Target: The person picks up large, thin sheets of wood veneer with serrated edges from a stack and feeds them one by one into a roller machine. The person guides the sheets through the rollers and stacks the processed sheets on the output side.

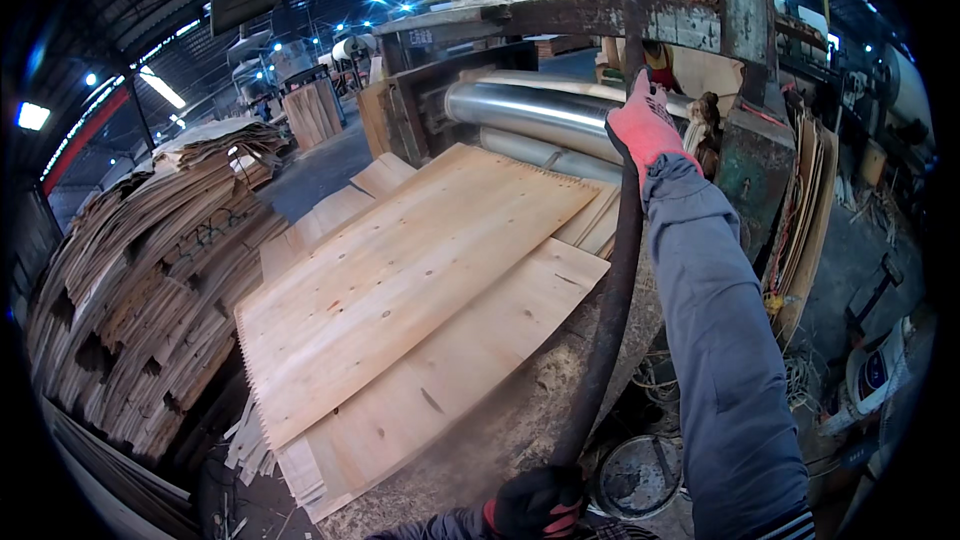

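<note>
A long dark hose (607, 340) runs from the top of the view down toward my body. My right hand (650, 125), in a pink-red glove, closes round its upper part beside the metal rollers. Low in the view my left hand (540, 502), in a black and red glove, is closed round the hose's lower end. Left of the hose, a large thin wood veneer sheet (410, 270) with toothed short edges lies over another pale veneer sheet (450, 370). A shiny steel roller (530, 110) spans the machine behind the sheets, with a duller roller (550, 155) below it.
A tall, uneven stack of veneer (150, 290) stands at the left. The machine's heavy metal frame (750, 160) rises right of the rollers, with upright wood sheets (805, 220) beyond. A round bucket (638, 477) sits near my left hand. Another person is partly visible behind the rollers.
</note>
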`<move>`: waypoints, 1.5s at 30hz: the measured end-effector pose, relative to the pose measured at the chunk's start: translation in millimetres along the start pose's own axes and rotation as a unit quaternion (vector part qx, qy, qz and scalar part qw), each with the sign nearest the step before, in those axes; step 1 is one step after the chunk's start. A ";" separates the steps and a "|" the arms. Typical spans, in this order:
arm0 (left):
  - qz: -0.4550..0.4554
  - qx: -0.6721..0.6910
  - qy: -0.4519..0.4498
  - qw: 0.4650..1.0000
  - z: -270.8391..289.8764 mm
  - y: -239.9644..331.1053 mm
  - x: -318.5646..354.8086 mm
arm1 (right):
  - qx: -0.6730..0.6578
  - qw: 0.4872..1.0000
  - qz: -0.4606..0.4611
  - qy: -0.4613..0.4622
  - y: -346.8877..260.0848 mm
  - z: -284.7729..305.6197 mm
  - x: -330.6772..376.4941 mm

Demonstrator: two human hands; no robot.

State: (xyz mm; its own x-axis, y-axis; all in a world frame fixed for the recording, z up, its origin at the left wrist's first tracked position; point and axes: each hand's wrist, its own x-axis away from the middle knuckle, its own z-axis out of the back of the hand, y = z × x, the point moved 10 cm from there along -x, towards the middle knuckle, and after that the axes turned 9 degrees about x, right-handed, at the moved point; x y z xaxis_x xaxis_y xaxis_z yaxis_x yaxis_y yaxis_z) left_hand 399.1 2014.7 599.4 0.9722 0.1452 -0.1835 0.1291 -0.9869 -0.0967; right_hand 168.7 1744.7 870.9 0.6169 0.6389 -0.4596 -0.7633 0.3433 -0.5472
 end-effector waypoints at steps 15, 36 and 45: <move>0.013 -0.046 -0.021 0.999 -14.8 2.4 -7.6 | 0.043 0.999 -0.007 0.005 2.0 6.1 3.5; -0.022 -0.045 0.074 0.996 15.2 14.4 4.5 | -0.001 1.000 -0.006 -0.011 1.3 -6.7 11.3; -0.039 -0.103 0.055 0.992 12.1 23.5 6.5 | -0.033 0.999 -0.026 -0.027 0.5 -5.5 17.0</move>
State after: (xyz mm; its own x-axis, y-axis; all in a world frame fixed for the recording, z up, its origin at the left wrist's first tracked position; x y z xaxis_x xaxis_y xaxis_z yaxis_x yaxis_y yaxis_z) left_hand 406.1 1993.3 584.1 0.9718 0.2234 -0.0750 0.2301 -0.9683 0.0972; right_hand 179.9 1751.9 859.0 0.6424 0.6584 -0.3921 -0.7152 0.3312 -0.6155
